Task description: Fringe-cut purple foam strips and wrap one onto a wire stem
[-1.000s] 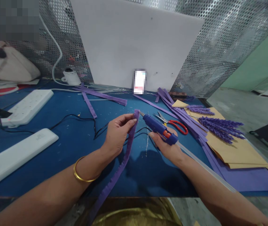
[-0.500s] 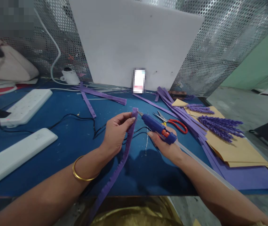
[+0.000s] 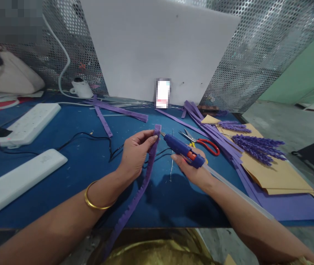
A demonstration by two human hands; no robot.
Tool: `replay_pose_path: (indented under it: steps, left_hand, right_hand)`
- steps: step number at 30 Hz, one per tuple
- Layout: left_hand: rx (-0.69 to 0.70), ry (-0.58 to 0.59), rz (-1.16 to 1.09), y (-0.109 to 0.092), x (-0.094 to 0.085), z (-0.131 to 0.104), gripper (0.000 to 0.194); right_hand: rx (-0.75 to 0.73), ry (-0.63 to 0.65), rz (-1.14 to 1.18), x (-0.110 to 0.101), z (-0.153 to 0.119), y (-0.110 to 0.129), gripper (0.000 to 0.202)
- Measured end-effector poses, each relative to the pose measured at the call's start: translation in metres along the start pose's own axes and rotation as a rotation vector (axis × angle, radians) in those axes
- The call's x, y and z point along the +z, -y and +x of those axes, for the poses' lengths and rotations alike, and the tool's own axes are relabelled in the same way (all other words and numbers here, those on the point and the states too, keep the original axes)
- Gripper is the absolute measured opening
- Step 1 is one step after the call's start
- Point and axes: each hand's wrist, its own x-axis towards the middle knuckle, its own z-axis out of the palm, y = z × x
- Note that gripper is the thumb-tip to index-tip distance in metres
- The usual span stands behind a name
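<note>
Between the thumb and fingers of my left hand point(image 3: 135, 152) is the upper end of a long purple fringed strip point(image 3: 148, 173), which hangs down past the table's front edge. My right hand point(image 3: 194, 167) is wrapped round a blue glue gun point(image 3: 180, 147) with a long clear glue stick out of its back. The gun's nozzle points left, at or very close to the strip's top end; whether it touches I cannot tell. Beyond the right hand lie red-handled scissors point(image 3: 208, 146). A thin wire point(image 3: 171, 165) lies on the table between the hands.
Purple strips point(image 3: 214, 134), brown paper point(image 3: 278, 176) and purple lavender-like stems point(image 3: 259, 145) lie on the right. A lit phone point(image 3: 162, 94) leans on a white board point(image 3: 157, 48). At left are a power strip point(image 3: 30, 123), a long white device point(image 3: 27, 180) and a black cable point(image 3: 82, 137).
The glue gun and right hand have shifted slightly left and down along the strip's top end. My left hand still pinches the strip in nearly the same place.
</note>
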Motion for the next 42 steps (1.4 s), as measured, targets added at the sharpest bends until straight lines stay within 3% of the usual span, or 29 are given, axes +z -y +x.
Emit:
replay_pose_path:
  steps: [8, 27, 42]
  left_hand:
    - [0.021, 0.004, 0.019, 0.0029, -0.0018, 0.0013, 0.016]
    - [0.054, -0.132, 0.087, -0.0011, -0.0016, 0.0011, 0.017]
    - [0.072, -0.134, 0.092, 0.0004, -0.0021, 0.0028, 0.017]
  right_hand:
    - [0.011, 0.002, -0.018, 0.0004, 0.0012, -0.0014, 0.042]
    - [0.059, 0.008, -0.028, 0.0016, 0.0, 0.0003, 0.039]
    - [0.105, 0.08, 0.007, 0.0014, -0.0013, -0.0022, 0.04]
